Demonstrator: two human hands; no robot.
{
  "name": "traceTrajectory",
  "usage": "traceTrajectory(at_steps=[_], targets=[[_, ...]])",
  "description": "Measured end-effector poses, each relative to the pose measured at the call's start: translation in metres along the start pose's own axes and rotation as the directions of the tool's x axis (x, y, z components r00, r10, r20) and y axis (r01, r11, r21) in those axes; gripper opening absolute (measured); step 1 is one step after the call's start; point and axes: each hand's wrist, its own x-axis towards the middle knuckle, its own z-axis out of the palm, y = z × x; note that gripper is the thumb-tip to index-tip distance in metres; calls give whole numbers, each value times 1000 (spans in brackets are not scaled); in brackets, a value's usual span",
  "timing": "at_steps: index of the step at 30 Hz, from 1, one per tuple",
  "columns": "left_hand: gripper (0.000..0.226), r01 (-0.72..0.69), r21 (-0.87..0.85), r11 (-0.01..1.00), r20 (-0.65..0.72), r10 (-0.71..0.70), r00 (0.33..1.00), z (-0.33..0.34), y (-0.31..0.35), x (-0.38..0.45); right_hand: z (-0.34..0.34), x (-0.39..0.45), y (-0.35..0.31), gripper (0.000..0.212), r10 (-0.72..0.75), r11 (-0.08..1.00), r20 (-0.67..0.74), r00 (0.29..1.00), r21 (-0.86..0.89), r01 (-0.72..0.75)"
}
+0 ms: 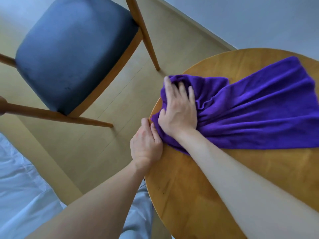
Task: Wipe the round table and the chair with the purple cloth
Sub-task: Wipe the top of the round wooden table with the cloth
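A purple cloth point(250, 107) lies bunched across the left part of the round wooden table point(215, 187). My right hand point(179, 109) lies on the cloth near the table's left edge, its fingers dug into the folds and gathering them. My left hand point(146, 145) grips the table's left rim just below the cloth, its fingers curled over the edge and touching the cloth's hem. The chair point(74, 54), with a dark blue padded seat and wooden legs, stands on the floor to the left of the table, apart from both hands.
Pale wooden floor point(107, 152) fills the gap between chair and table. A white wall with a skirting board point(198, 26) runs behind the table. White bedding point(22, 187) lies at the lower left, and my light trousers point(138, 213) show beside the table's edge.
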Motion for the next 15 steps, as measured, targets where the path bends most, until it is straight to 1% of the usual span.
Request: traceTrajectory(at_steps=[1, 2, 4, 5, 6, 7, 8, 9, 11, 12, 14, 15], targets=[[23, 6, -10, 1000, 4, -6, 1000, 0, 0, 0, 1, -10, 1, 85, -108, 994, 42, 993, 6, 108], [20, 11, -19, 1000, 6, -10, 1000, 0, 0, 0, -1, -20, 7, 82, -223, 975, 87, 971, 30, 221], [17, 3, -14, 1000, -8, -3, 1000, 1, 0, 0, -11, -38, 32, 81, -428, 904, 195, 882, 78, 421], [17, -4, -8, 1000, -14, 4, 1000, 1, 0, -1, -18, -44, 48, 82, -499, 865, 247, 831, 83, 495], [17, -13, -7, 1000, -14, 12, 1000, 0, 0, -1, -25, -45, 65, 85, -536, 840, 276, 798, 84, 536], [18, -21, -9, 1000, -8, 21, 1000, 0, 0, -1, -32, -41, 80, 86, -534, 842, 273, 800, 86, 533], [19, -27, -11, 1000, 1, 27, 1000, 0, 0, -1, -39, -34, 92, 87, -493, 869, 245, 835, 91, 487], [20, -28, -10, 1000, 8, 28, 1000, -1, 0, -1, -42, -26, 99, 88, -422, 906, 201, 884, 97, 411], [20, -26, -4, 1000, 9, 26, 1000, -1, -1, 0, -40, -8, 93, 87, -226, 972, 91, 970, 81, 219], [20, -27, -2, 1000, 7, 27, 1000, -1, -1, 0, -35, -1, 81, 87, -114, 992, 37, 993, 60, 111], [18, -33, 0, 999, -2, 33, 999, -2, -1, 0, -22, 9, 46, 87, 100, 994, -59, 993, 43, -97], [17, -33, 0, 999, -6, 33, 999, -1, 0, 0, -15, 11, 26, 85, 170, 985, -89, 981, 55, -165]])
